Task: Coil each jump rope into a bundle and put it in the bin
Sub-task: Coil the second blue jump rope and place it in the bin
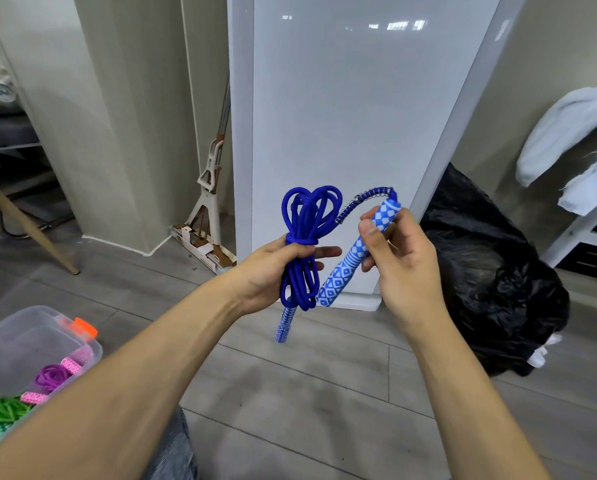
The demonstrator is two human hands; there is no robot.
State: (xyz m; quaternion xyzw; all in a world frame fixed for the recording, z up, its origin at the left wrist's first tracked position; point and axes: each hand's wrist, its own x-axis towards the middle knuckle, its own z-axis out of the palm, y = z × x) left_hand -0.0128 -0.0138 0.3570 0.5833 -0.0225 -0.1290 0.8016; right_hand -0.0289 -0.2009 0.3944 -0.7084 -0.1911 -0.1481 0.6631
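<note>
Mid-air over the floor (325, 393), blue jump rope (302, 233) coiled in the tight grip of the left hand (269, 271), free handle (345, 268) pinched by the right hand (404, 265); best tucked snugly before dropping into the bin (30, 327).

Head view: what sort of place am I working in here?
Most likely a home, perhaps a utility corner: a squeeze mop leans by the wall, a stuffed black rubbish bag sits on the wood-look floor, and a pale towel hangs over a white rack.
</note>
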